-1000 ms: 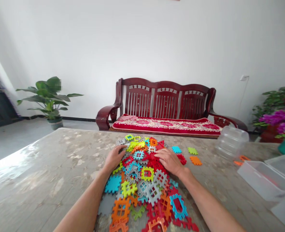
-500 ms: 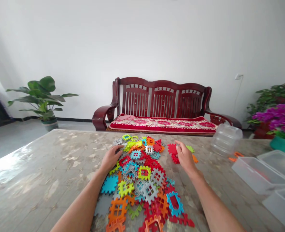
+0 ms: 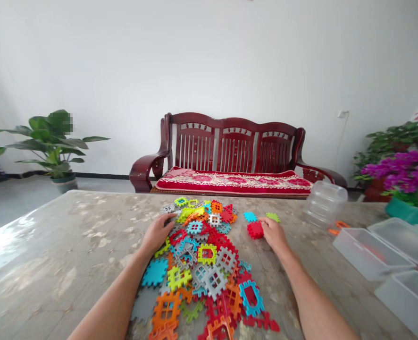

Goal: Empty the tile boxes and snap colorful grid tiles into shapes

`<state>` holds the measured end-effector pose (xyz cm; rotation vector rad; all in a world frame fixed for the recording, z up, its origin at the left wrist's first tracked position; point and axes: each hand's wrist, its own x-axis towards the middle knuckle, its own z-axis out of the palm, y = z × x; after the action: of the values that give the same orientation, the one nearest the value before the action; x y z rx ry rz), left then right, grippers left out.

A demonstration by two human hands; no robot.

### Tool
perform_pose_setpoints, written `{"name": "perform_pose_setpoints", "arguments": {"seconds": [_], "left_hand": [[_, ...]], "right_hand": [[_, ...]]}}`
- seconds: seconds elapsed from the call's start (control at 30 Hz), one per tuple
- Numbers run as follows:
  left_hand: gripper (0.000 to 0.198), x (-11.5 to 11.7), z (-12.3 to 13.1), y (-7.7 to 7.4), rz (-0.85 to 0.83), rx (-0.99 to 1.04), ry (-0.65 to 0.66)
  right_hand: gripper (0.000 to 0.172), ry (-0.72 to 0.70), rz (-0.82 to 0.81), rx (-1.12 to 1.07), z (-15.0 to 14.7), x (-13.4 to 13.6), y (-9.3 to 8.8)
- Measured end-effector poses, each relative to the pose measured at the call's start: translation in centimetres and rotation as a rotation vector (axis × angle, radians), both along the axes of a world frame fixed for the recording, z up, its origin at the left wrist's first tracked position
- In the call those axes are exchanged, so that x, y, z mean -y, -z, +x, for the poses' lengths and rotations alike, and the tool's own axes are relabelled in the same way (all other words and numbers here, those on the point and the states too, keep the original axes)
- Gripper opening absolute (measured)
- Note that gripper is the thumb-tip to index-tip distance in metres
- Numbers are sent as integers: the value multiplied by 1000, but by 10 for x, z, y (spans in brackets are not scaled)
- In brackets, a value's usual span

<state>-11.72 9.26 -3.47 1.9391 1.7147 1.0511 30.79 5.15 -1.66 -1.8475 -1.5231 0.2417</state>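
Note:
A heap of coloured plastic interlocking tiles covers the middle of the marble-patterned table. My left hand lies flat on the heap's left edge, fingers stretched over the tiles. To the right of the heap, my right hand is closed on a red tile piece that rests on the table. A loose blue tile and a green tile lie just beyond that hand.
A clear round plastic tub stands at the back right, with small orange pieces beside it. Clear rectangular boxes and lids sit at the right edge. Behind the table are a red wooden bench, a leafy plant and purple flowers.
My right hand left the heap, moved right and closed on red tiles beside it. The orange tile that lay there is out of sight. My left hand stayed put; the view shifted slightly.

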Motion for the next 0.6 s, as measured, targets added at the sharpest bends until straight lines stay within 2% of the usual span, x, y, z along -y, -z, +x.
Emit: {"name": "perform_pose_setpoints", "arguments": {"seconds": [0.23, 0.37, 0.6], "left_hand": [[47, -2, 0, 2, -4, 0, 5], [47, -1, 0, 2, -6, -1, 6], [44, 1, 0, 1, 2, -3, -7]], "right_hand": [[40, -6, -91, 182, -14, 17, -13], [52, 20, -163, 324, -27, 27, -23], [56, -2, -129, 446, -37, 27, -17]]}}
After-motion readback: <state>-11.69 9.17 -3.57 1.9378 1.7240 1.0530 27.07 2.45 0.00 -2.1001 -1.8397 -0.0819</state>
